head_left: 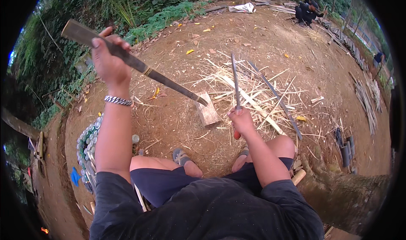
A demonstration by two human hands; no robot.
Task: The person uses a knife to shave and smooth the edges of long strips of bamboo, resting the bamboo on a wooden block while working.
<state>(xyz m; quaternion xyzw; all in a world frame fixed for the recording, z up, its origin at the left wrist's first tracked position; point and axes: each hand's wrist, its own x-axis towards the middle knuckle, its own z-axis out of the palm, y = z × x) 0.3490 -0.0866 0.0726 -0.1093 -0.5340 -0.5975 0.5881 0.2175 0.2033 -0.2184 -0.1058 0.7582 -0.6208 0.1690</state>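
Bamboo pole [134, 62] looks smooth with a faint sheen, knife blade [235, 79] dull grey metal, block [208, 113] rough matt wood, loose strips [253, 101] dry and fibrous, bracelet [118, 100] metallic, braided, shirt [207, 210] matt cloth, ground [169, 125] rough earth

Bamboo pole [137, 64]: dark brown, with paler rings at the joints; slanted, lower end at the wood block [210, 116], upper end far up-left of it.
Long knife [235, 80]: narrow, grey-bladed, red-handled; raised, right of the wood block, tip pointing away.

The right hand [242, 121] hides part of the red knife handle [237, 134]; at four o'clock, the edge cuts off a thick trunk [353, 200].
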